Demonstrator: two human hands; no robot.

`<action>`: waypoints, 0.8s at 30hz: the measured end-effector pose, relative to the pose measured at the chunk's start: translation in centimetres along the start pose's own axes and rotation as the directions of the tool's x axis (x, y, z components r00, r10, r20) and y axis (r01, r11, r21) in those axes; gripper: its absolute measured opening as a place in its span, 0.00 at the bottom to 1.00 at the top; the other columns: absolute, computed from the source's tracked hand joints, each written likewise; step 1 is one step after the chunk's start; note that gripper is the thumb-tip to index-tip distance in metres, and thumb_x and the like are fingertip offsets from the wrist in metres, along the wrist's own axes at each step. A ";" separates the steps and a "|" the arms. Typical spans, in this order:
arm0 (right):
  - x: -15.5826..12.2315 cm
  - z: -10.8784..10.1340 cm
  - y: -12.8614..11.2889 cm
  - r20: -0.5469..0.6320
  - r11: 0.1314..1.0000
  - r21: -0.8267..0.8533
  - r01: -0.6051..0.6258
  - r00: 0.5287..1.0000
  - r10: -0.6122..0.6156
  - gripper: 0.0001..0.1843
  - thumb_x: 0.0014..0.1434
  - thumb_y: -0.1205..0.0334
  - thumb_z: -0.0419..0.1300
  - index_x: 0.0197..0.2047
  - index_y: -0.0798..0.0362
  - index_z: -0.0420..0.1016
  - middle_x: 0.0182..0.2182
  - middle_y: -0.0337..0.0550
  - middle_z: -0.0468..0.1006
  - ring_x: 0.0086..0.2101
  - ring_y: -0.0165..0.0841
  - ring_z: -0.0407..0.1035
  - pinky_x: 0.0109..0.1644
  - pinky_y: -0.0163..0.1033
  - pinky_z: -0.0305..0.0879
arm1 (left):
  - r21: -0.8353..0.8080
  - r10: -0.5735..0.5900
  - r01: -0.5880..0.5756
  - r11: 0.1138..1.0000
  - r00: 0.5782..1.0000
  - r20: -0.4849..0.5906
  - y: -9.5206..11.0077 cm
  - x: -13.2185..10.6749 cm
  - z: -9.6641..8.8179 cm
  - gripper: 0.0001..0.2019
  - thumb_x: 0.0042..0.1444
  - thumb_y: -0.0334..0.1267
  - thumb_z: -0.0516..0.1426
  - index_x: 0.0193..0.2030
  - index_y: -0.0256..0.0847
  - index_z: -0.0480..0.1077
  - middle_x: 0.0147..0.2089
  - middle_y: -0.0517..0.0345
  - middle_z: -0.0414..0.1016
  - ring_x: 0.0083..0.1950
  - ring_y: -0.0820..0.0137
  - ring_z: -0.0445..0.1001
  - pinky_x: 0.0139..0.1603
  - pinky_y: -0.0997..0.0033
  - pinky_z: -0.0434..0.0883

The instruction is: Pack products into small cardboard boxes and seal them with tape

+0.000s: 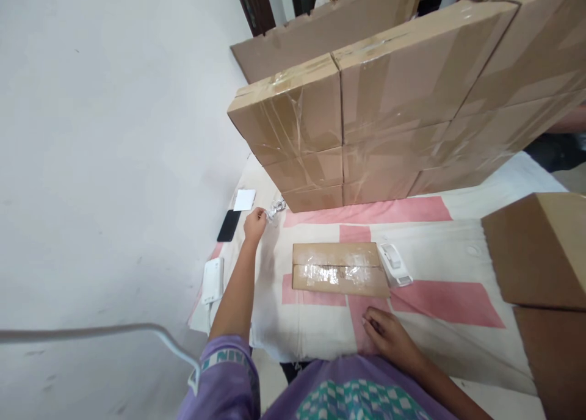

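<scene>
The left hand point(255, 224), fingers drawn together, meets the left edge of a crumpled silvery wad point(276, 208) on the table point(315, 334), beside the stacked cartons point(315, 121); grip cannot be told. The wad looks light and crushable, best pinched mid-bulk. The right hand point(387, 333) curls closed, visibly empty.

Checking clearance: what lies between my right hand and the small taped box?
Only patterned cloth separates your right hand from the box in the head view.

Black phone point(228, 226), white card point(245, 199) at its edge — white power bank point(212, 281), pale wall point(114, 163)
</scene>
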State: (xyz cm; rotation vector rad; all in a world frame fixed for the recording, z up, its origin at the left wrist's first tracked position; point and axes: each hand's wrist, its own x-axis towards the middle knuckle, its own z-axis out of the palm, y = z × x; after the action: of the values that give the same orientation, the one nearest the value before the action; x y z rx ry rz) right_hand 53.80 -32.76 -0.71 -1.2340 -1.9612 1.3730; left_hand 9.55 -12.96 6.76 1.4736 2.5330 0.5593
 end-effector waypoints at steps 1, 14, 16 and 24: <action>0.0 0.0 -0.1 -0.002 1.000 0.000 0.002 1.000 -0.002 0.19 0.69 0.51 0.51 0.27 0.50 0.61 0.24 0.38 0.68 0.26 0.32 0.64 0.33 0.37 0.58 | 0.002 0.009 -0.009 1.000 1.000 -0.005 -0.1 -0.2 -0.1 0.14 0.70 0.45 0.53 0.45 0.40 0.77 0.41 0.55 0.79 0.45 0.66 0.77 0.49 0.63 0.73; -0.1 0.1 0.2 0.012 1.000 -0.021 -0.012 1.000 0.013 0.18 0.70 0.53 0.49 0.28 0.50 0.61 0.25 0.38 0.69 0.27 0.32 0.66 0.34 0.37 0.58 | 0.024 0.103 -0.104 0.994 0.994 0.048 -0.1 3.1 2.5 0.19 0.68 0.45 0.58 0.61 0.39 0.70 0.58 0.48 0.74 0.54 0.62 0.76 0.56 0.52 0.76; -0.1 0.1 0.2 0.015 0.999 -0.034 -0.019 1.000 0.020 0.18 0.70 0.53 0.50 0.28 0.50 0.61 0.25 0.37 0.68 0.27 0.32 0.65 0.34 0.37 0.58 | 0.030 0.135 -0.137 0.990 0.988 0.071 0.7 4.1 3.1 0.19 0.68 0.45 0.58 0.61 0.40 0.69 0.59 0.47 0.74 0.55 0.62 0.76 0.56 0.52 0.76; -0.2 0.5 1.3 0.038 0.998 -0.058 -0.031 0.999 0.034 0.19 0.71 0.53 0.48 0.28 0.50 0.60 0.25 0.37 0.68 0.28 0.32 0.65 0.34 0.37 0.58 | 0.132 0.234 -0.256 0.958 0.959 0.163 3.1 7.2 4.3 0.17 0.67 0.45 0.60 0.58 0.41 0.72 0.61 0.47 0.72 0.59 0.60 0.74 0.59 0.51 0.75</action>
State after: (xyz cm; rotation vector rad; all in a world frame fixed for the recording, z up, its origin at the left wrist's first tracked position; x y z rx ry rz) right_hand 54.07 -33.03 -2.04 -1.2795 -2.0290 1.3749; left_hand 9.85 -4.35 4.37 1.8271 2.3413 0.2811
